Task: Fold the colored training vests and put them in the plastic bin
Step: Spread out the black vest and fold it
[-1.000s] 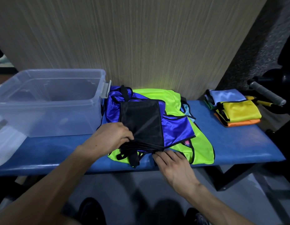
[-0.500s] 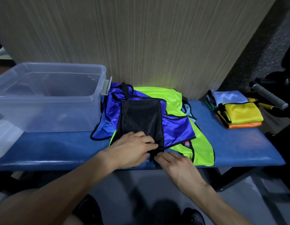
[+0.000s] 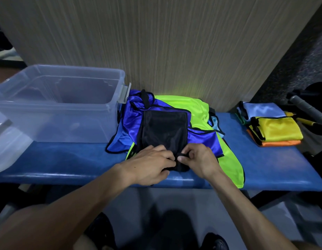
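The black vest (image 3: 164, 130), mid-frame, is pinched at its near edge by the left hand (image 3: 149, 165) and right hand (image 3: 198, 159). It looks soft, light and slippery. It is best held by its folded edge.

One plastic bin (image 3: 109, 112), three loose vests (image 3: 164, 129), three folded vests (image 3: 277, 128).

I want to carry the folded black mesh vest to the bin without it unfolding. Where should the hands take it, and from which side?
Grip the folded black mesh vest at its near edge, where the loose straps bunch under the left hand and right hand. Come from the front of the blue padded bench, sliding fingers beneath, because the far end lies flat on the slippery blue satin vest.
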Demonstrator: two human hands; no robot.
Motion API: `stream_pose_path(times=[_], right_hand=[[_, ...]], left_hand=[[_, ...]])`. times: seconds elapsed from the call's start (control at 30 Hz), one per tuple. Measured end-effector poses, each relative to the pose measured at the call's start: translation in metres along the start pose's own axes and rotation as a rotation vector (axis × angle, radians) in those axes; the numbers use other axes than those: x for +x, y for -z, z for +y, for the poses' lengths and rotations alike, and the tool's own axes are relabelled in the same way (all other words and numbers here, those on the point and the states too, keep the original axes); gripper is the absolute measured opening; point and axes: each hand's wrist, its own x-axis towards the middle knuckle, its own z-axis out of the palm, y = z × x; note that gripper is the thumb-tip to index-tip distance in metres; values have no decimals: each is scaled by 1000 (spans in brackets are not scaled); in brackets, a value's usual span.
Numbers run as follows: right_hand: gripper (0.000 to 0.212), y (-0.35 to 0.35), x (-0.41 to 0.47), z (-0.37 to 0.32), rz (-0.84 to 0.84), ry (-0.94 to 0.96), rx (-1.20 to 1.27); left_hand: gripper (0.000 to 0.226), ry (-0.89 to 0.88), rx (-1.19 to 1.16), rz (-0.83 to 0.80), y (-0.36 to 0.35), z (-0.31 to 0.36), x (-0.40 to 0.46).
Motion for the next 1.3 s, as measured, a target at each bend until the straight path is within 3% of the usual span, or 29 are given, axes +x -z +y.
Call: stream_pose_path(times=[0.13,0.3,0.37,0.47,0.53,0.67,0.77,0.93,1.07,1.3], right_hand=[[37,-5,-2,-6,46,11,-14],[17,-12,-10,-20,84,129,-168],[19,-15,-13,-23,116,190,-258],[20,-16,-18,-27,119,273,-390],[28,-14,-22,-30,104,312,-446],[57,-9,-35,-38,32,355,-592],[70,-16,-40,-40,76,404,-694],[59,-34,-38,-36,219,459,-753],[58,-39,-38,-38,249,435,-742],[53,-42,-34,-35,269,438,-725]], left_hand=[[36,14,-118,86,8,-3,-9],[15,222,-281,409,34,-28,-48],[21,327,-306,379,36,-30,-67],[52,468,-140,159,27,-23,-88],[60,512,-66,120,16,-13,-92],[45,491,35,268,-10,5,-84],[28,492,-44,349,-11,5,-83],[9,499,-306,461,-7,12,-73],[10,431,-233,421,-13,20,-63],[37,310,68,359,-19,23,-61]])
